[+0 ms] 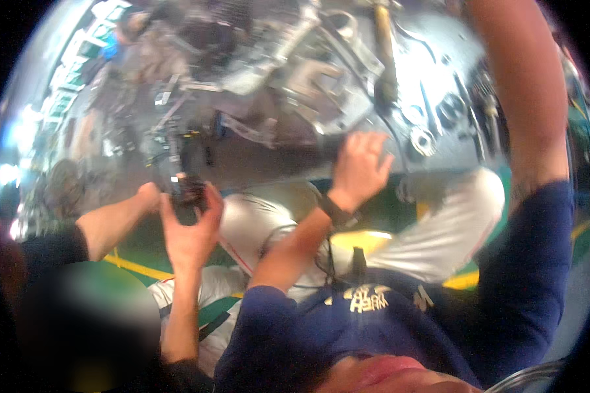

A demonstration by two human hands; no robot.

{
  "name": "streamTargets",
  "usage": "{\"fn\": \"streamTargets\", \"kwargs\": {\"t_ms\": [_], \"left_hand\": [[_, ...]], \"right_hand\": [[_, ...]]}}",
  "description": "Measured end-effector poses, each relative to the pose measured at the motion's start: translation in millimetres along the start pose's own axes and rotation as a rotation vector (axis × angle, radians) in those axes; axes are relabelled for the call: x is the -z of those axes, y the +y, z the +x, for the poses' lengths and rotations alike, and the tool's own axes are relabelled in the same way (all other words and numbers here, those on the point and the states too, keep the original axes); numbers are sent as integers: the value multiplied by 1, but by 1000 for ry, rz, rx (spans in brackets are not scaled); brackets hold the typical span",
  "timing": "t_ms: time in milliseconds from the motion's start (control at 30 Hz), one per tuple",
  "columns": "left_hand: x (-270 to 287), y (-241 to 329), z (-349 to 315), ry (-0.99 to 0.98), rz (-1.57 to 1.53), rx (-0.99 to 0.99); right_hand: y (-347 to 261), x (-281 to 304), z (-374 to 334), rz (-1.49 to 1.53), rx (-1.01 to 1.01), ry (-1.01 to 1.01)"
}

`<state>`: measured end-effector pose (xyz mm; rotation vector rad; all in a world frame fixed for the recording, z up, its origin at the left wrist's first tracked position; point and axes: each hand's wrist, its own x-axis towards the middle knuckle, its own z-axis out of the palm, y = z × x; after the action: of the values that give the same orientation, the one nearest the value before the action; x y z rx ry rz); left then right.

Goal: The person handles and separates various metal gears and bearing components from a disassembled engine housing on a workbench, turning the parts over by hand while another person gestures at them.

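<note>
My left hand (360,167), a dark band on its wrist, is at the near edge of the metal workbench (432,141). Its fingers are stretched out with the thumb apart, and nothing shows in its grip. Just beyond its fingertips lies a large metal bracket-like part (318,85). My right arm (531,98) reaches up past the top right of the picture, so its hand is out of sight. To my left, a co-worker's hand (193,229) is around a small dark part (189,190), with their other hand (147,196) close beside it.
Wrenches and other hand tools (429,108) lie on the bench to the right, near a ring-shaped metal part (423,141). A long brass-coloured bar (385,59) points away from me. Blurred machine parts (210,39) crowd the far left. The co-worker's head (88,327) is close at lower left.
</note>
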<state>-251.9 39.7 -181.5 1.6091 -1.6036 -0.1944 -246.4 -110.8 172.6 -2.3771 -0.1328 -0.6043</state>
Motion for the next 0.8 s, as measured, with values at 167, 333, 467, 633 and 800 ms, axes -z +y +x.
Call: {"fn": "streamTargets", "kwargs": {"t_ms": [167,333,467,633,800], "left_hand": [[-6,-3,21,-27,-54,5],[-12,-14,27,30,41,-57],[-10,-8,13,34,36,-39],[-9,-5,15,64,68,-45],[-9,-7,14,76,74,-51]], "right_hand": [[34,48,-87,319,-230,224],[138,33,-169,184,-349,452],[178,15,-240,208,-602,519],[216,2,-275,-28,-736,453],[245,-13,-284,-257,-703,411]]}}
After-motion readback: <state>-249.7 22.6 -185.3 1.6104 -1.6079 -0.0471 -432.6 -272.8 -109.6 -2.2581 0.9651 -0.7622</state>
